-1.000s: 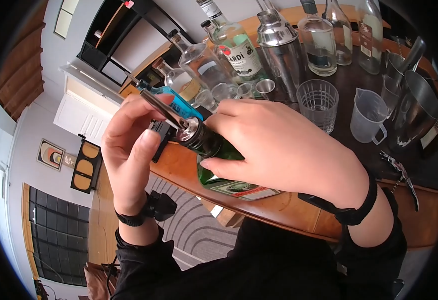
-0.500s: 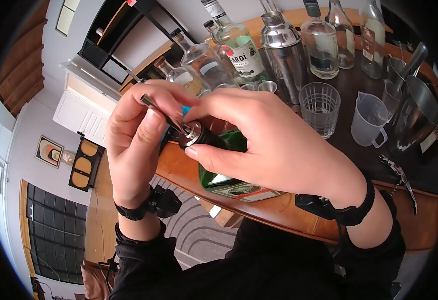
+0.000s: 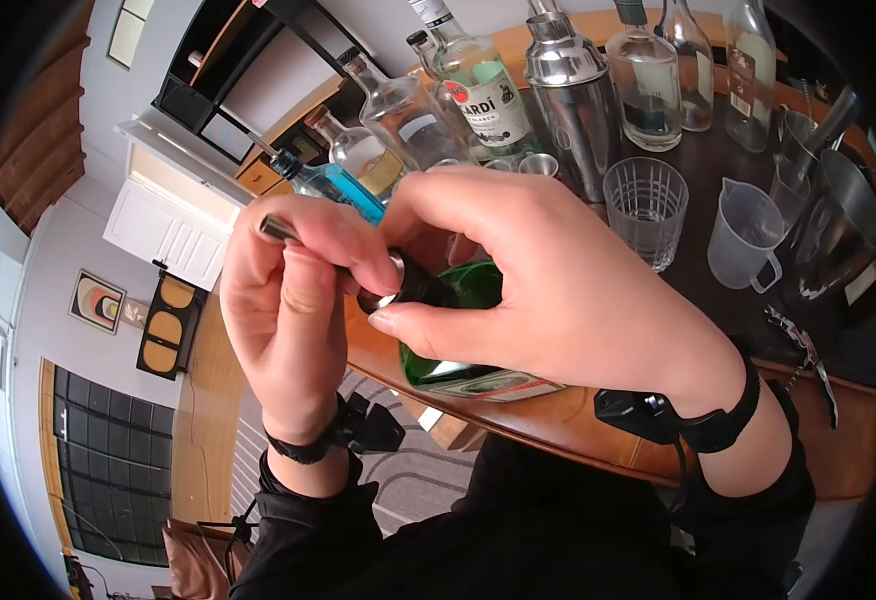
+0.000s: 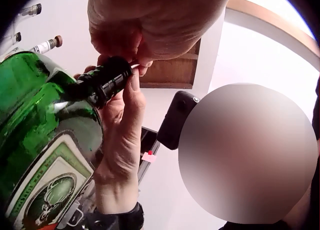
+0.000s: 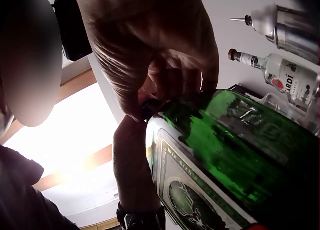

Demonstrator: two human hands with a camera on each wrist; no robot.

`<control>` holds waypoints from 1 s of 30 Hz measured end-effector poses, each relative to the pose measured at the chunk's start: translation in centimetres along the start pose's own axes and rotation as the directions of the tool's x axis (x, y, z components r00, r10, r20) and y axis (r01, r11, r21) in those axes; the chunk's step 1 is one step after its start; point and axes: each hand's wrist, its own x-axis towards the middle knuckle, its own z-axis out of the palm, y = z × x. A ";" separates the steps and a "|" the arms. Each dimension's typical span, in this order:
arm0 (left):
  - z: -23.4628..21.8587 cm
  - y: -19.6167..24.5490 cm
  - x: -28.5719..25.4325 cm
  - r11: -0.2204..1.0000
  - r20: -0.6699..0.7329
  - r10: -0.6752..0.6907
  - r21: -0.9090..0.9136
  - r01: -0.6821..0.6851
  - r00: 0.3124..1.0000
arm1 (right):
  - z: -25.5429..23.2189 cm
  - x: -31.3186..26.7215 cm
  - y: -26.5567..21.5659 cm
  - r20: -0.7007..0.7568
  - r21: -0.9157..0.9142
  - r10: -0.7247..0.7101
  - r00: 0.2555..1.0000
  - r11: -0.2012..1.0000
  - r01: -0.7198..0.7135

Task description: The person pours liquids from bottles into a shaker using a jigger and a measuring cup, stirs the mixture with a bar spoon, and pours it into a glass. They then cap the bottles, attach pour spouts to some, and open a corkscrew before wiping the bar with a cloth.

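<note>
A green glass bottle (image 3: 475, 287) with a stag label (image 4: 50, 200) stands in front of me, its dark neck (image 4: 105, 82) tilted left in the head view. My right hand (image 3: 558, 280) grips that neck between thumb and fingers, the thumb just below its top. At the neck's mouth sits a metal pour spout (image 3: 277, 230). My left hand (image 3: 293, 300) pinches the spout, its bent fingers and thumb covering most of it; only the tip shows. In the right wrist view, the hands hide much of the neck above the bottle's shoulder.
Behind the hands are a blue bottle (image 3: 343, 190), a Bacardi bottle (image 3: 488, 105), a steel shaker (image 3: 570, 105) and several clear bottles. To the right are a cut-glass tumbler (image 3: 646, 212), a plastic measuring jug (image 3: 744, 235), a metal tin (image 3: 833, 225) and a corkscrew (image 3: 803, 355).
My left hand has moved right and closed its fingers over the pour spout, turning at the wrist. My right hand has slid up the bottle's neck towards the top.
</note>
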 end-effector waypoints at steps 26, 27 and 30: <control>-0.4 -0.7 -3.3 0.981 -0.078 -0.186 -0.070 0.181 0.979 | -1.1 1.5 -4.8 -0.021 -0.258 0.133 0.991 0.957 -0.134; -0.2 -0.9 -3.3 0.980 -0.090 -0.181 -0.094 0.173 0.979 | -1.0 1.7 -5.0 -0.010 -0.279 0.145 0.989 0.950 -0.142; 0.2 -1.4 -3.2 0.987 -0.133 -0.097 -0.143 0.078 0.986 | -0.6 2.6 -5.7 0.042 -0.247 0.271 0.962 0.936 -0.253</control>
